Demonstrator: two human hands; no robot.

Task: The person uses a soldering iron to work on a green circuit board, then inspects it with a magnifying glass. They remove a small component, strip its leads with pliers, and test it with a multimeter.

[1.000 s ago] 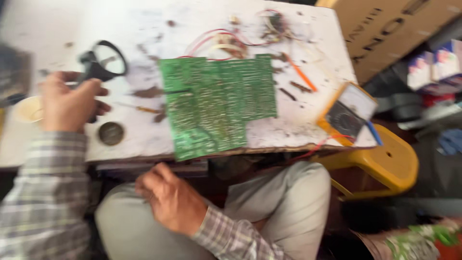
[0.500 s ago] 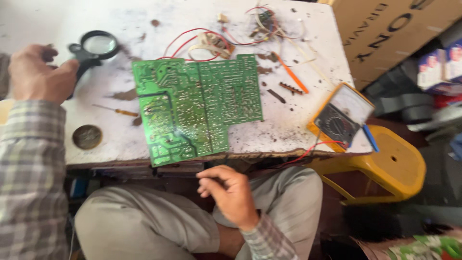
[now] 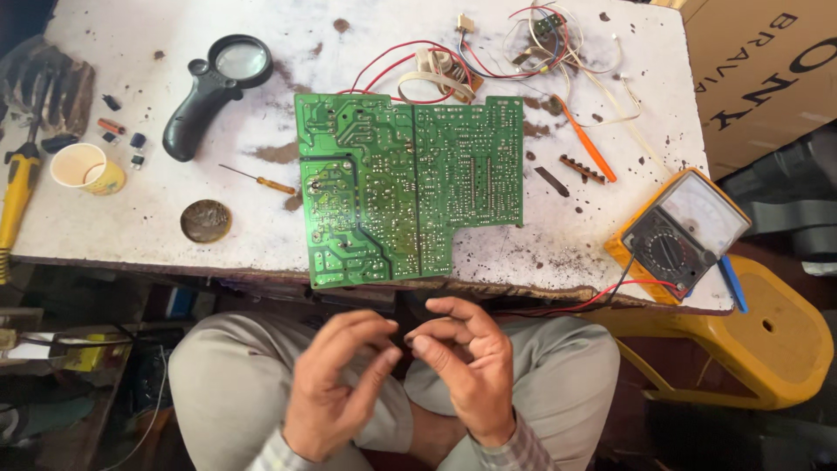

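Note:
A green circuit board (image 3: 408, 187) lies solder side up on the stained white table (image 3: 157, 218), reaching to its front edge. My left hand (image 3: 336, 388) and my right hand (image 3: 466, 362) hover together over my lap, just below the table edge. Their fingertips nearly touch, the fingers are loosely curled, and I see nothing held in either. A black magnifying glass (image 3: 214, 92) rests on the table at the upper left, apart from both hands.
A yellow multimeter (image 3: 680, 234) sits at the table's right edge, its red and black leads running along the front. Tangled wires (image 3: 523, 48), a small screwdriver (image 3: 257, 180), a round tin (image 3: 206, 221), a paper cup (image 3: 85, 167) and a yellow soldering iron (image 3: 17, 196) surround the board. A yellow stool (image 3: 767, 349) stands to the right.
My left hand let go of the magnifying glass, now lying on the table, and came down to my lap. My right hand rose to meet it.

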